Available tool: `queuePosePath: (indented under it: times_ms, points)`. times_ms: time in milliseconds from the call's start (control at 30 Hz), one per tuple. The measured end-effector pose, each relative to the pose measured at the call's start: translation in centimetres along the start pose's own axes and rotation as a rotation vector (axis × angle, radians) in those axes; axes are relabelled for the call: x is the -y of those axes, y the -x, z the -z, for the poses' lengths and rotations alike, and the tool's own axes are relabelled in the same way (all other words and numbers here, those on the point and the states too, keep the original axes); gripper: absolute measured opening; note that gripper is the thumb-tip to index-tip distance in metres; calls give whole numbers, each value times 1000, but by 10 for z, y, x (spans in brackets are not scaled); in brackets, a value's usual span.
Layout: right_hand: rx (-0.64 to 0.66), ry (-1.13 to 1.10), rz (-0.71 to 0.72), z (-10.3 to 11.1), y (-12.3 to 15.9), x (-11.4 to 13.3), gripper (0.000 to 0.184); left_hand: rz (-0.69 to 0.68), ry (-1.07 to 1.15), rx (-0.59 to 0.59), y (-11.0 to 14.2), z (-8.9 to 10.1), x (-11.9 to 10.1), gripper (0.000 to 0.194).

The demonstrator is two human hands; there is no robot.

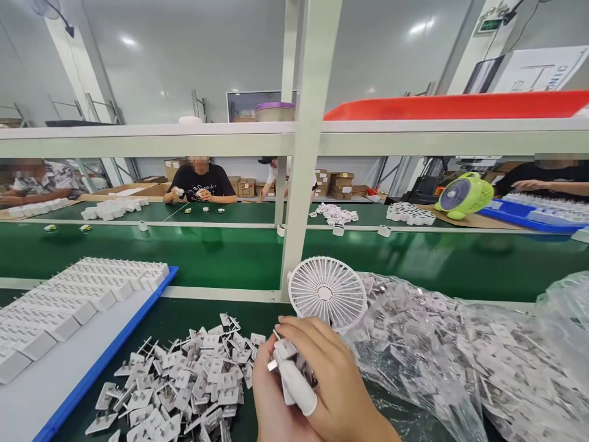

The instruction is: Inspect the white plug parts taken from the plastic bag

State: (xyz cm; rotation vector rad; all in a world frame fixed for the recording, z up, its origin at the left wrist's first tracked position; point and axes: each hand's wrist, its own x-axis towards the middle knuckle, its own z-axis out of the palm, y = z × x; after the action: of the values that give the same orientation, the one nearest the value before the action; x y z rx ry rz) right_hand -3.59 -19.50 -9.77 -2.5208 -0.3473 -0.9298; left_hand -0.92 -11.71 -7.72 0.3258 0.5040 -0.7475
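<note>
Bright, even light from ceiling lamps (418, 27) far overhead; glare sheens the plastic bag (483, 356) at right, shadows stay soft, and straight lines bow toward the edges.

Small white desk fan (327, 293) by the post — green fan (464, 195), red tray (455, 105) beyond.
</note>
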Motion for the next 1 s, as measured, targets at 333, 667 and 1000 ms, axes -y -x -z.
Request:
queuePosePath:
  times_ms: [333, 667, 1000]
  points:
    - [-7, -296, 24, -14, -67, -23, 46, -69, 101, 28, -29, -44, -54, 14]
    - [-151, -557, -208, -27, -90, -38, 37, 6, 142, 61, -54, -48, -72, 15]
    - [452, -395, -555, -2, -141, -42, 50, 152, 82, 122, -60, -53, -67, 23]
